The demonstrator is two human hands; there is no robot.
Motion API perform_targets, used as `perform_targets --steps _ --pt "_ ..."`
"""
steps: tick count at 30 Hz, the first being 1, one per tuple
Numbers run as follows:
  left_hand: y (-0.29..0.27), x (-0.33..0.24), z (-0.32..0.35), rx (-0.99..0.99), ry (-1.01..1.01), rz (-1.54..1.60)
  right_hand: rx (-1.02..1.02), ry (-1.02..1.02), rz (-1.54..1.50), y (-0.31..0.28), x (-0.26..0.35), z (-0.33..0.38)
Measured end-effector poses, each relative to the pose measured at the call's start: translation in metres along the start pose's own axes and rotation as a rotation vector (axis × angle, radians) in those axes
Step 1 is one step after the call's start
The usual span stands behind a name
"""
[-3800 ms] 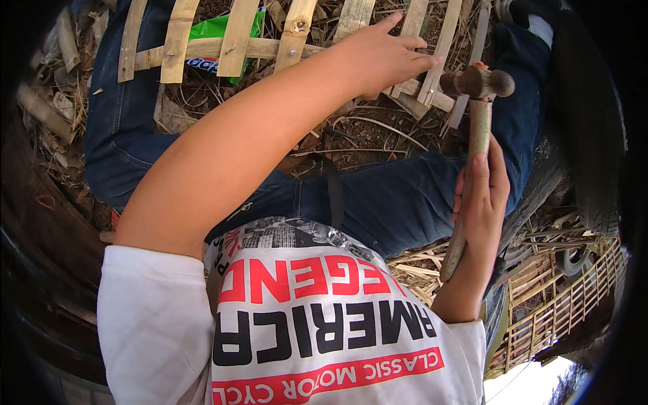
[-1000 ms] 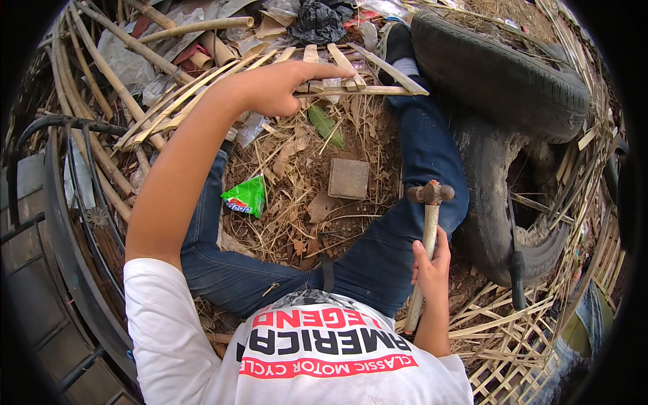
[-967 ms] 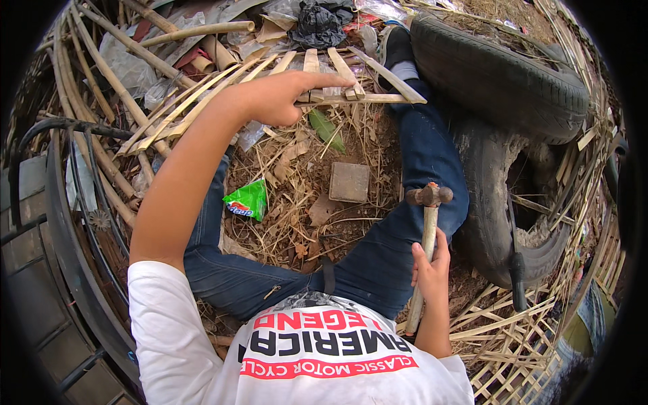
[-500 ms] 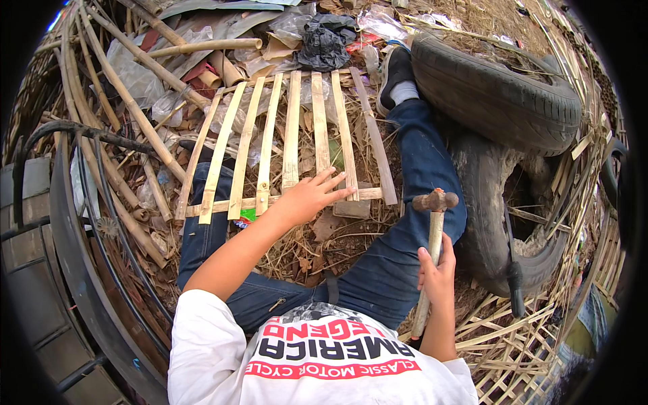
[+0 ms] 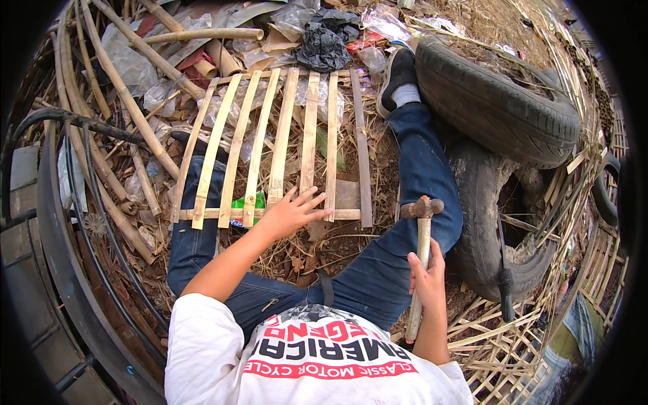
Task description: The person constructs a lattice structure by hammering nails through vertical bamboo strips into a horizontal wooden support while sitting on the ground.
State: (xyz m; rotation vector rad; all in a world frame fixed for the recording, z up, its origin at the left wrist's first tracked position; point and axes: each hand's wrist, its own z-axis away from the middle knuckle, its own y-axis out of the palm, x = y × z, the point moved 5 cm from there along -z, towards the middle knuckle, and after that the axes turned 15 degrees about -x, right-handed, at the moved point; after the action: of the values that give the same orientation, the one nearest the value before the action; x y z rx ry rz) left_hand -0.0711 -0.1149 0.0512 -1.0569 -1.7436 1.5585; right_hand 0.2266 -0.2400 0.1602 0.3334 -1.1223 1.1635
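Note:
A frame of pale bamboo slats (image 5: 279,145) lies on the littered ground between my legs, several strips running across two crosspieces. My left hand (image 5: 291,214) rests flat with fingers spread on the near crosspiece (image 5: 347,214), touching the lower ends of the middle slats. A greyer slat (image 5: 361,148) forms the right edge. In my right hand (image 5: 429,273) is a hammer (image 5: 422,208), gripped by its wooden handle, its rusty head upward over my right thigh. Just beyond the near crosspiece, a flat greyish block (image 5: 347,194) shows behind the slats.
Two worn tyres (image 5: 496,101) stand to the right of my leg. Bamboo poles (image 5: 138,111) and black metal tubing (image 5: 81,120) crowd the left. A black plastic bag (image 5: 322,47) lies beyond the frame. Split bamboo lattice (image 5: 503,361) spreads at lower right.
The slat frame has shifted toward me and slightly left, its near crosspiece now this side of the block. The grey slat stands straighter. My left hand moved with the frame; the hammer stays held.

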Motion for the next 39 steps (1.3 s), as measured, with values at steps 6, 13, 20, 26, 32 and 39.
perform_targets --steps 6,13,20,26,32,39 --pt "0.003 0.002 0.009 -0.073 -0.019 0.033 0.046 -0.009 0.032 0.014 -0.002 -0.007" --pt "-0.002 0.001 0.008 0.046 -0.037 -0.072 0.118 -0.001 -0.035 0.06 -0.006 -0.028" --pt "-0.076 0.084 0.035 -0.09 -0.592 0.014 0.175 -0.275 0.208 0.07 -0.006 -0.033" --pt "-0.099 0.221 0.193 -0.428 -1.403 -0.117 0.688 -0.405 0.554 0.067 -0.009 0.027" --pt "-0.029 0.233 0.278 -0.327 -1.793 0.519 1.148 -0.736 0.879 0.15 -0.074 0.035" --pt "-0.052 0.234 0.251 -0.313 -1.89 0.521 0.89 -0.878 0.801 0.188 -0.057 0.003"
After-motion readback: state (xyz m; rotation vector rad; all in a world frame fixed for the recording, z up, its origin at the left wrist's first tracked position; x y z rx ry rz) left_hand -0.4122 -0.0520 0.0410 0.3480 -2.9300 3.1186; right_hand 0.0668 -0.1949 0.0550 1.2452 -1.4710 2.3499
